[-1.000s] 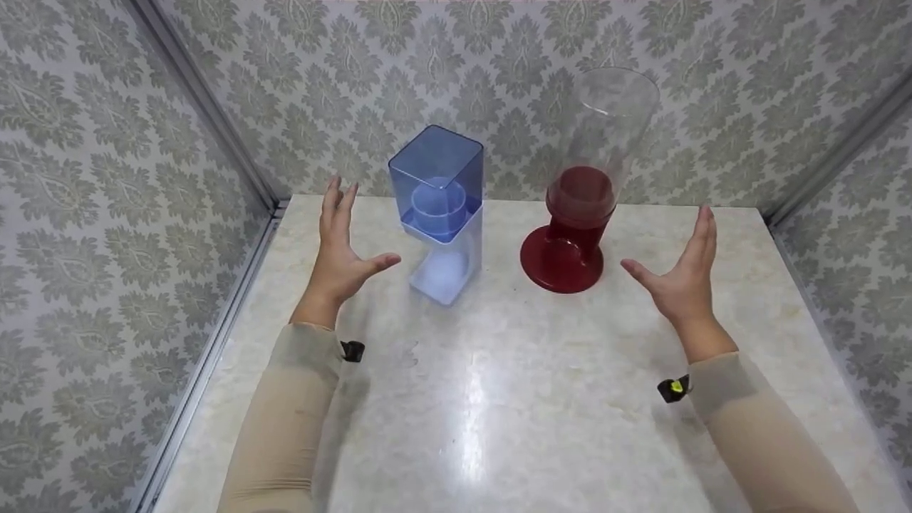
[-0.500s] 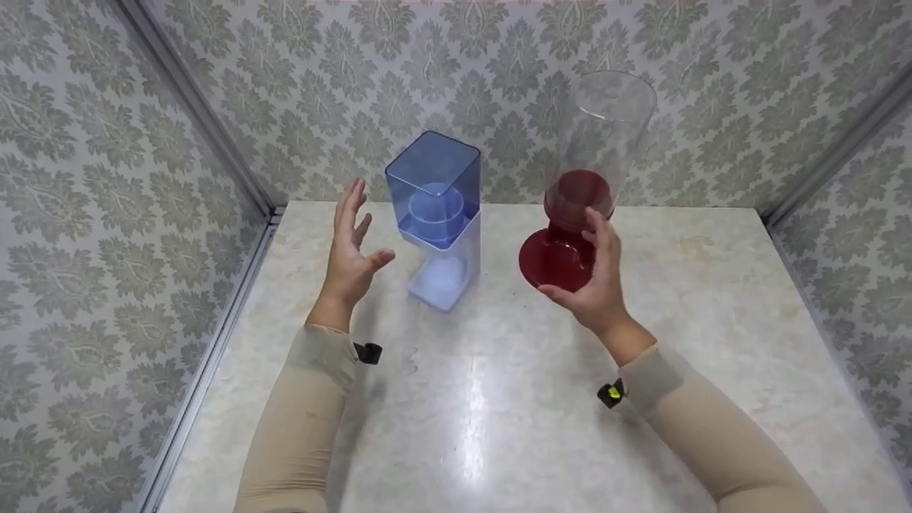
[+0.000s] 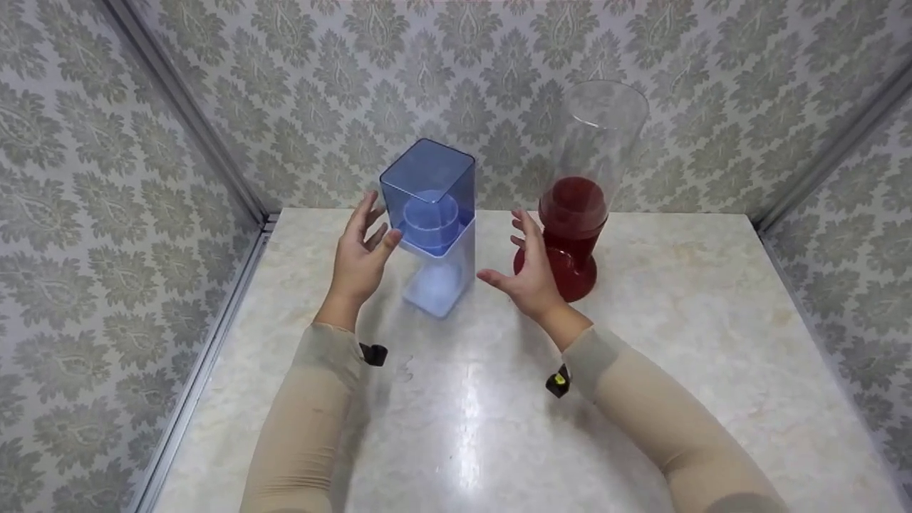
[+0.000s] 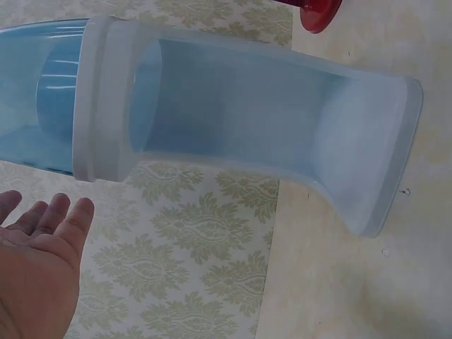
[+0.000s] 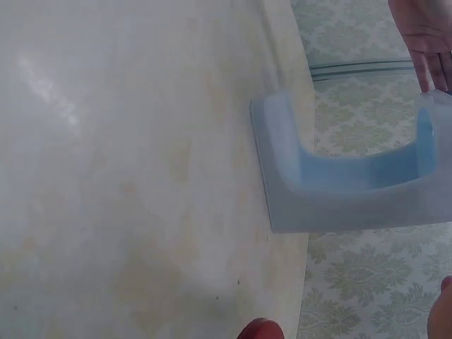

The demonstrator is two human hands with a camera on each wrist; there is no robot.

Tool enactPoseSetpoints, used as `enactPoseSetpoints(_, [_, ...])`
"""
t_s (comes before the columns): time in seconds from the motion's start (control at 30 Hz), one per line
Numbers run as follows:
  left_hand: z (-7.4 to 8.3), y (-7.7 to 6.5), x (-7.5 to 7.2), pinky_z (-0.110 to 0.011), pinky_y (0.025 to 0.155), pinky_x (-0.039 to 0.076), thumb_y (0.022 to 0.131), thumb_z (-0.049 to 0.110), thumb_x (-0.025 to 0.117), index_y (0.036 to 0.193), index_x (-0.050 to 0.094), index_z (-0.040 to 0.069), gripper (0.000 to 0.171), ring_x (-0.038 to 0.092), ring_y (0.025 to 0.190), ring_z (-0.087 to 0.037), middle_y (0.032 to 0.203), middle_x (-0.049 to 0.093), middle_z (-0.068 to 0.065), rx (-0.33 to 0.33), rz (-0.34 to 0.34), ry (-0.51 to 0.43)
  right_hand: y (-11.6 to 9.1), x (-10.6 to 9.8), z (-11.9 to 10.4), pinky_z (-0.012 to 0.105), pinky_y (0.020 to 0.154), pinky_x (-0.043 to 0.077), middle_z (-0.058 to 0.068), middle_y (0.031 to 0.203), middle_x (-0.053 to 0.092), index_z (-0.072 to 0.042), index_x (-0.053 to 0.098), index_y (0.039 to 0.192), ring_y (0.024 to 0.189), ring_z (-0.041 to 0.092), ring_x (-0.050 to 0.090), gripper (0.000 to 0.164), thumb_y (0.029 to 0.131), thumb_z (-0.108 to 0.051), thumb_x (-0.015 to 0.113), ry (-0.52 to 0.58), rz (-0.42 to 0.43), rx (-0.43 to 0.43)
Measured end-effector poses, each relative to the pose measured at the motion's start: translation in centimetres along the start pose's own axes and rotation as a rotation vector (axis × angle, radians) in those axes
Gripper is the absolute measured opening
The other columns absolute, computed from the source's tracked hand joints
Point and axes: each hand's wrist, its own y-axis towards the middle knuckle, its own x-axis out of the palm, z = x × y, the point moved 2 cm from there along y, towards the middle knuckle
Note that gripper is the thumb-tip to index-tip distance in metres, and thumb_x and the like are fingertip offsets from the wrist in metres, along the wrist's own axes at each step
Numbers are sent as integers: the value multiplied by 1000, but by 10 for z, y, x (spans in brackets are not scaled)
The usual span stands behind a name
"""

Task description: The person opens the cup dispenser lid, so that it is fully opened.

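A dispenser with a see-through blue square tank (image 3: 427, 171) on a white stand (image 3: 467, 267) stands upright on the table, a rounded blue part showing inside the tank. My left hand (image 3: 358, 267) is at its left side, fingers spread and slightly bent. The left wrist view has those fingers (image 4: 67, 222) a little apart from the tank's white collar (image 4: 106, 99). To the right of the stand, my right hand (image 3: 534, 281) is raised with thumb and fingers apart, holding nothing. It partly covers the red base (image 3: 581, 274) of a second dispenser.
The second dispenser carries a tall clear cylinder (image 3: 602, 142) and stands at the back right. Patterned walls (image 3: 320, 92) rise behind and on both sides of the pale table (image 3: 427, 427). A metal rail (image 3: 206, 363) runs along the left edge.
My right hand has swept left, past the front of the red base, toward the blue dispenser. My left hand has moved slightly right, closer to the tank. Both dispensers stay standing on the table.
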Motion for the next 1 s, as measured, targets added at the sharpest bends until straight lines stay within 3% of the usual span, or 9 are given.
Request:
enactPoseSetpoints(0.17, [1,8,7,-44,136,43,109,24,76,177,34,4,83,41,170,-34,186,32,-16,-23,-20,12,16,18,-10,58,142,31,17,185,28,-4,13,180,172,38,28,150,76,-71,98,26,-38,73])
enactPoseSetpoints(0.3, [0,11,2,-45,136,43,113,20,70,175,37,1,73,42,169,-34,183,38,-18,-59,-20,38,30,37,-23,54,144,28,16,187,24,-7,5,182,174,33,26,147,80,-46,104,4,-52,110])
enactPoseSetpoints(0.4, [-2,10,-6,-50,136,43,115,20,66,173,38,-1,68,45,167,-35,180,44,-19,-85,-14,56,39,50,-30,50,144,27,15,188,20,-8,-1,182,175,32,24,149,82,-37,105,-10,-62,143])
enactPoseSetpoints(0.53, [-3,12,-8,-50,135,44,115,19,67,171,42,-4,65,51,163,-37,174,51,-23,-86,-29,52,46,58,-32,50,145,26,14,189,19,-8,-2,182,176,35,25,152,80,-39,106,-26,-58,206])
enactPoseSetpoints(0.7, [-7,17,0,-44,129,51,114,20,70,162,55,-5,56,62,154,-37,162,63,-25,-90,-46,70,49,59,-27,53,145,25,14,189,23,-12,1,183,176,33,27,152,78,-47,106,-56,-39,239])
enactPoseSetpoints(1.0, [-7,17,-4,-45,124,55,112,24,73,154,65,-3,50,70,144,-35,151,72,-22,-141,-43,162,51,67,-20,51,141,35,14,178,40,-11,20,179,166,30,43,134,81,-52,102,-104,-1,147])
